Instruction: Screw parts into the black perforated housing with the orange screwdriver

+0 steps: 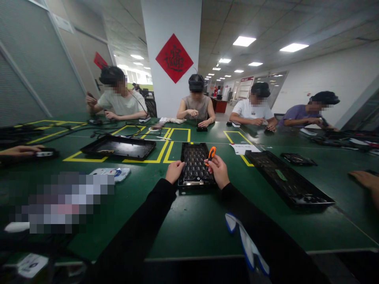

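A black rectangular tray [194, 165] lies on the green table in front of me, with rows of small shiny pieces inside it. The thumb and fingers of my left hand [174, 172] close on its left edge. My right hand [218, 171] grips a screwdriver [212, 153] with an orange and black handle, held over the tray's right side. The shaft points down into the tray; whether its tip touches anything there is too small to tell. Near the tray's front edge sits a pale metallic strip [192, 183].
A longer black tray [288, 179] lies to the right, a wide black tray [118, 148] to the left. White-and-blue packets [114, 173] lie at left. Several people work across the table [166, 213]; a co-worker's hand [22, 151] is at far left, another's hand [365, 181] at far right.
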A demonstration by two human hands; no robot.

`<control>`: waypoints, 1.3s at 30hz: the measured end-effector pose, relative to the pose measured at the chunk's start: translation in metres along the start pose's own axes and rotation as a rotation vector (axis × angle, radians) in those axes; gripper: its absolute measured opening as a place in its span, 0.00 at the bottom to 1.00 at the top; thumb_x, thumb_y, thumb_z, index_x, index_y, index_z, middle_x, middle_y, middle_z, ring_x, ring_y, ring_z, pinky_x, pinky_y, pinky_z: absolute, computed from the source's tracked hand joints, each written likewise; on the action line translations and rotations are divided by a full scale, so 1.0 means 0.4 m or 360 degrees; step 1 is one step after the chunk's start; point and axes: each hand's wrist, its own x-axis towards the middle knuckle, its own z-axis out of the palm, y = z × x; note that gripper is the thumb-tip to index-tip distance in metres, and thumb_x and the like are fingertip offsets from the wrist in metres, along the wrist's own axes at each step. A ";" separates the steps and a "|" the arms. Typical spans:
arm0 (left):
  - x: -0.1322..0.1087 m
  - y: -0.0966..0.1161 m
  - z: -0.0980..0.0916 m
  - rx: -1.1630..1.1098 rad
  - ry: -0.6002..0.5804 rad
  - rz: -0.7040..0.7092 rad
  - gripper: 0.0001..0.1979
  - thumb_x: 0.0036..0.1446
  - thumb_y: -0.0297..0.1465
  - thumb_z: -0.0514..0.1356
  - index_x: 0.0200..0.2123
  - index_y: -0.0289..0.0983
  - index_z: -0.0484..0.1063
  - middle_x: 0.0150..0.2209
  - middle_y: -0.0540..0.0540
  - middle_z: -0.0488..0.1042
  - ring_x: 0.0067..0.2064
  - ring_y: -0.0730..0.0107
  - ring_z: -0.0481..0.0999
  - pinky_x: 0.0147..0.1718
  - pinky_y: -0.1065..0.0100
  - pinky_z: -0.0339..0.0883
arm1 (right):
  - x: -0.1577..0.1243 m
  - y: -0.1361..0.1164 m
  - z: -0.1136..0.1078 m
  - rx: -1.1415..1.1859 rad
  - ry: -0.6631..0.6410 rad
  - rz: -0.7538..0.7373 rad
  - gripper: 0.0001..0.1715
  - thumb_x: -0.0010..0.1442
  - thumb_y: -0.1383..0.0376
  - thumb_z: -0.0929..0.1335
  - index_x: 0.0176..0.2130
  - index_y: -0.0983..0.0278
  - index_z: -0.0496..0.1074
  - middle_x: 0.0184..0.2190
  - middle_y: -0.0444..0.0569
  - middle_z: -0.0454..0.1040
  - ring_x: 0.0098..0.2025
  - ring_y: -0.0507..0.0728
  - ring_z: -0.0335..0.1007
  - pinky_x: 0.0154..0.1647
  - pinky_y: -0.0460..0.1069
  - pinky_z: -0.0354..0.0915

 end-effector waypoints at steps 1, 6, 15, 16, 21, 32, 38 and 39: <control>0.000 0.001 0.000 0.0002 0.0003 0.0000 0.18 0.50 0.40 0.48 0.15 0.36 0.52 0.16 0.54 0.53 0.22 0.78 0.55 0.22 0.73 0.46 | -0.001 0.000 -0.002 0.0018 -0.0018 0.0008 0.21 0.51 0.63 0.64 0.46 0.63 0.63 0.33 0.47 0.71 0.18 0.44 0.57 0.17 0.42 0.56; -0.001 0.001 -0.001 0.0010 0.0014 0.0024 0.18 0.50 0.40 0.48 0.14 0.36 0.51 0.16 0.54 0.53 0.22 0.78 0.55 0.23 0.73 0.46 | -0.005 -0.004 0.000 0.0009 -0.0023 0.0036 0.22 0.52 0.63 0.64 0.48 0.63 0.63 0.31 0.45 0.70 0.18 0.44 0.57 0.17 0.42 0.56; 0.000 -0.002 0.001 0.0029 0.0013 0.0014 0.19 0.51 0.40 0.48 0.15 0.36 0.51 0.16 0.54 0.53 0.22 0.77 0.55 0.23 0.73 0.46 | -0.008 -0.010 0.007 -0.0144 0.0019 0.0008 0.24 0.50 0.61 0.67 0.47 0.63 0.65 0.18 0.39 0.62 0.16 0.45 0.53 0.15 0.41 0.53; 0.000 -0.002 0.001 0.0028 0.0013 0.0014 0.19 0.51 0.40 0.48 0.15 0.36 0.51 0.16 0.54 0.53 0.22 0.77 0.55 0.23 0.73 0.46 | -0.007 -0.009 0.007 -0.0140 0.0022 0.0005 0.25 0.49 0.61 0.67 0.48 0.63 0.64 0.19 0.39 0.63 0.16 0.45 0.53 0.15 0.41 0.53; 0.000 -0.002 0.002 0.0036 0.0008 0.0011 0.19 0.51 0.41 0.48 0.15 0.36 0.51 0.16 0.54 0.52 0.22 0.78 0.54 0.23 0.73 0.46 | -0.005 -0.001 0.009 -0.0105 0.0013 -0.0091 0.26 0.46 0.63 0.69 0.46 0.64 0.64 0.32 0.47 0.71 0.24 0.48 0.62 0.19 0.42 0.59; -0.003 0.008 -0.004 0.0020 -0.0008 -0.0002 0.18 0.50 0.40 0.48 0.14 0.36 0.51 0.16 0.54 0.52 0.22 0.77 0.55 0.23 0.73 0.46 | -0.008 -0.003 0.015 -0.0095 0.0000 -0.0044 0.24 0.48 0.60 0.68 0.45 0.64 0.64 0.34 0.49 0.72 0.27 0.50 0.66 0.20 0.42 0.61; -0.003 0.009 -0.004 0.0012 0.0003 -0.0024 0.18 0.49 0.40 0.48 0.15 0.36 0.51 0.16 0.54 0.53 0.22 0.77 0.55 0.23 0.73 0.47 | -0.007 -0.011 0.014 -0.0058 0.0052 -0.0003 0.23 0.47 0.59 0.68 0.43 0.65 0.64 0.31 0.47 0.72 0.22 0.47 0.62 0.18 0.42 0.59; -0.003 0.009 -0.004 0.0014 0.0004 -0.0025 0.18 0.49 0.40 0.48 0.14 0.36 0.51 0.16 0.54 0.53 0.22 0.77 0.55 0.23 0.73 0.47 | -0.006 -0.012 0.014 -0.0052 0.0058 0.0002 0.22 0.47 0.59 0.68 0.42 0.65 0.64 0.31 0.47 0.72 0.22 0.47 0.61 0.18 0.42 0.59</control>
